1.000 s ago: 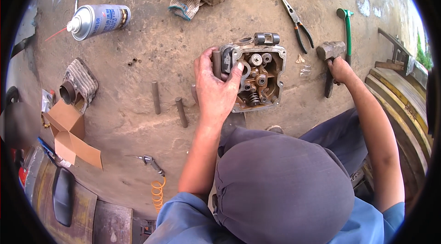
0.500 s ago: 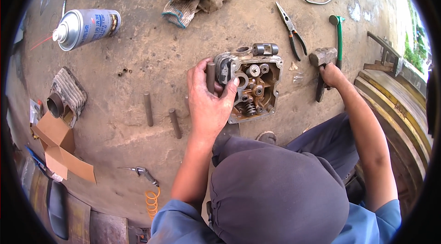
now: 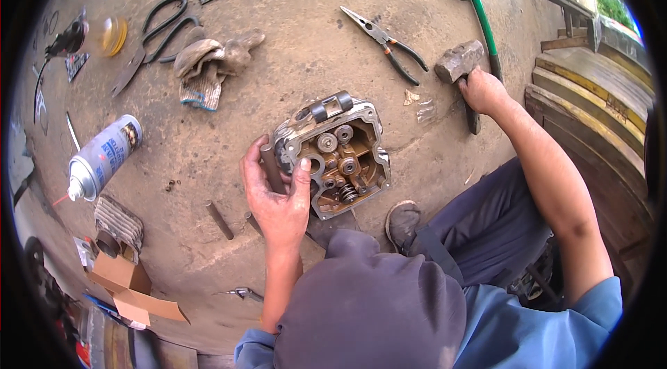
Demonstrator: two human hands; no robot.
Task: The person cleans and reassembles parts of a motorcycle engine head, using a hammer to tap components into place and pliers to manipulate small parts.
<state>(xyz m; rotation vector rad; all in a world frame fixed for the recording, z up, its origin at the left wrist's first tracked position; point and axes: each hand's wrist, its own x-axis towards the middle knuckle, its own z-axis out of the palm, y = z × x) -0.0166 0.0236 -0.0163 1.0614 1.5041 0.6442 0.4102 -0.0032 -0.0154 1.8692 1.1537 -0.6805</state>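
An engine cylinder head (image 3: pixel 347 164) rests on the ground, its open side up, showing springs and rocker parts. My left hand (image 3: pixel 279 206) grips its left side, thumb over the rim and fingers around the outside. A dark metal rod (image 3: pixel 272 169) stands between that thumb and fingers, against the casting. On the casting's far edge lies a dark hollow cylinder (image 3: pixel 332 106). Off to the right, my right hand (image 3: pixel 484 91) is closed around the handle of a hammer (image 3: pixel 459 62), near its blocky head. The hammer lies low, close to the ground.
Pliers (image 3: pixel 385 46) and a green-handled hammer (image 3: pixel 482 20) lie beyond. Farther left are a glove (image 3: pixel 215 63), scissors (image 3: pixel 142 49) and a spray can (image 3: pixel 105 155). Another rod (image 3: pixel 219 221) lies near my left hand. A cardboard box (image 3: pixel 125 275) sits at lower left; stacked boards (image 3: pixel 587 94) line the right.
The whole view has shifted and turned, so the ground objects appear in new places. Both hands keep their holds on the cylinder head and the hammer.
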